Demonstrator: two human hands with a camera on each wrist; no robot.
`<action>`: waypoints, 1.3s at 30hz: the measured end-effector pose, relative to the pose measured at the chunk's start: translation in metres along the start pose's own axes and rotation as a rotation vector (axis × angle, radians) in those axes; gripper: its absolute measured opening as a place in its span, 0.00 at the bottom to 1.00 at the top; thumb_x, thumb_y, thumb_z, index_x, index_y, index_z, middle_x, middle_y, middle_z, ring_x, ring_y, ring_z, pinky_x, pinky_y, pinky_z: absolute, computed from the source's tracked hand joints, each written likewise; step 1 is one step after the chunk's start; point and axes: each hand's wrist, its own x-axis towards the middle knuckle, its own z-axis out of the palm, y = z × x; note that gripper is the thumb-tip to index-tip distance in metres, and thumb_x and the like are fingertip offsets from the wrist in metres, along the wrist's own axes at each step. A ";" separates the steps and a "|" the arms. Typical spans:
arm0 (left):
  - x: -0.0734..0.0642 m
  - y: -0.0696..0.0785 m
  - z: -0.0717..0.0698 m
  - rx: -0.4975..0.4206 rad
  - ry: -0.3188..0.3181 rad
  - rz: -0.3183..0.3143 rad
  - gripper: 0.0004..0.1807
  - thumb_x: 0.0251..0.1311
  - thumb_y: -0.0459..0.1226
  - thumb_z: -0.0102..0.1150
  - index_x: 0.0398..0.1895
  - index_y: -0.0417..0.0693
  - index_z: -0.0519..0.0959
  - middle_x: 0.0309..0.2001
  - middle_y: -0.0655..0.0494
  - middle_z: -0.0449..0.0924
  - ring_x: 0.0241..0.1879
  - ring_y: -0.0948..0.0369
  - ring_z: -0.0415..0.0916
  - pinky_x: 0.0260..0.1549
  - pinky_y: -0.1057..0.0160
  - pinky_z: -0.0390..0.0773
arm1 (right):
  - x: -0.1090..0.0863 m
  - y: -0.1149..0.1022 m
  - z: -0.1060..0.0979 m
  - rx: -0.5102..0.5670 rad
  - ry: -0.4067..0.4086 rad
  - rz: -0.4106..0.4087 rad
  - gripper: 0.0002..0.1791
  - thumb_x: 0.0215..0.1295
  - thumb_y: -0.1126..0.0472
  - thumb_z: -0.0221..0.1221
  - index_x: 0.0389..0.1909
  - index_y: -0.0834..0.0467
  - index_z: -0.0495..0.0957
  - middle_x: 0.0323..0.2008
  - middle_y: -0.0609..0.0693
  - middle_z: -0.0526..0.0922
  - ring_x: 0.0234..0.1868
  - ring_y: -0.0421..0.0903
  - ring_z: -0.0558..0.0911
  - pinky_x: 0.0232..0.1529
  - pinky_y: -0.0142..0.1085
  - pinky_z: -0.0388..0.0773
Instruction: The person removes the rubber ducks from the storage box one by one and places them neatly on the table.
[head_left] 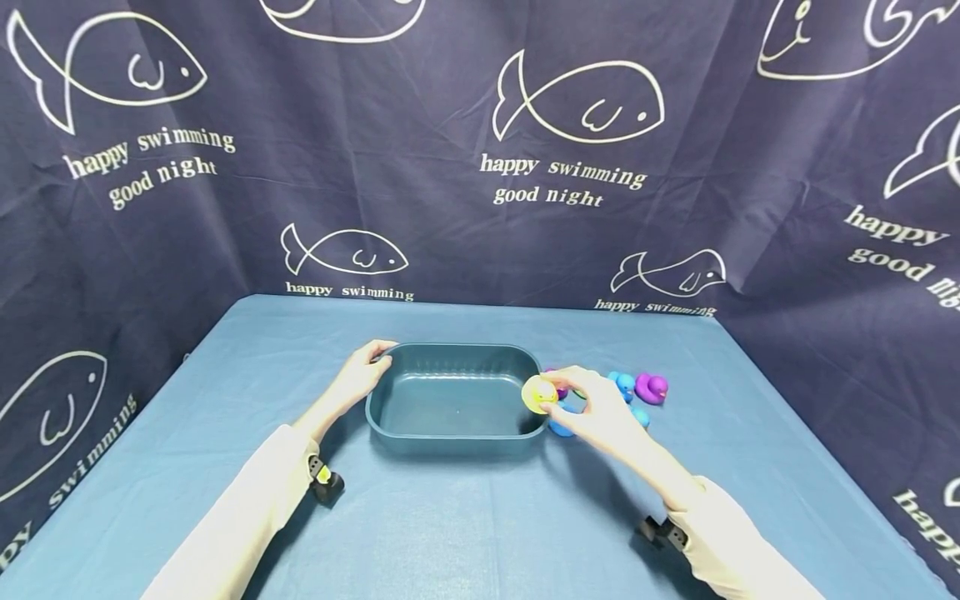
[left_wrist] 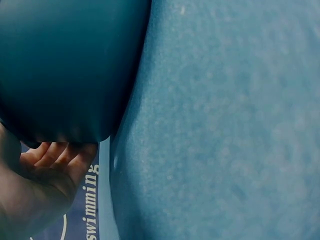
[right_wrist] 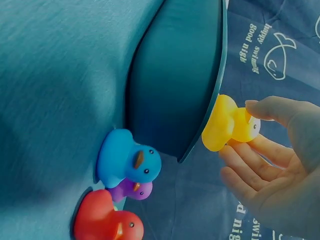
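A teal rectangular plastic basin with rounded corners sits on the table, and its visible inside holds nothing. My left hand grips its left end. The left wrist view shows the fingers against the basin's end, with the thumb largely hidden. In my right hand a yellow rubber duck is pinched between thumb and fingers, at the basin's right rim. The right wrist view shows this duck level with the rim, its head toward the palm.
Right of the basin several rubber ducks stand on the blue cloth: a blue duck beside the wall, a purple duck behind it, a red duck, and another purple duck farther right. Dark printed curtains surround the table.
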 end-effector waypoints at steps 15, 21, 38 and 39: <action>0.000 -0.001 0.001 -0.018 0.004 -0.001 0.17 0.63 0.31 0.47 0.55 0.37 0.73 0.53 0.40 0.77 0.48 0.52 0.74 0.44 0.64 0.71 | -0.009 0.015 -0.008 -0.040 0.017 -0.051 0.18 0.49 0.64 0.67 0.44 0.58 0.81 0.40 0.46 0.83 0.42 0.42 0.80 0.42 0.31 0.76; 0.000 -0.002 0.001 -0.020 0.007 -0.002 0.17 0.64 0.31 0.47 0.55 0.36 0.73 0.53 0.40 0.77 0.48 0.52 0.74 0.45 0.64 0.71 | -0.011 0.020 -0.013 -0.022 0.002 -0.043 0.19 0.48 0.67 0.67 0.44 0.59 0.80 0.40 0.48 0.83 0.42 0.44 0.80 0.41 0.29 0.78; 0.001 -0.002 0.000 -0.016 0.005 -0.001 0.17 0.64 0.31 0.47 0.56 0.37 0.73 0.52 0.40 0.77 0.49 0.52 0.73 0.46 0.62 0.71 | -0.023 0.033 -0.023 -0.080 0.053 -0.037 0.19 0.44 0.69 0.69 0.40 0.65 0.79 0.35 0.52 0.83 0.35 0.48 0.83 0.39 0.44 0.80; 0.001 -0.002 0.000 -0.016 0.005 -0.001 0.17 0.64 0.31 0.47 0.56 0.37 0.73 0.52 0.40 0.77 0.48 0.52 0.73 0.46 0.62 0.71 | -0.024 0.034 -0.023 -0.086 0.050 -0.029 0.19 0.44 0.69 0.70 0.41 0.65 0.79 0.35 0.52 0.83 0.35 0.49 0.83 0.39 0.44 0.80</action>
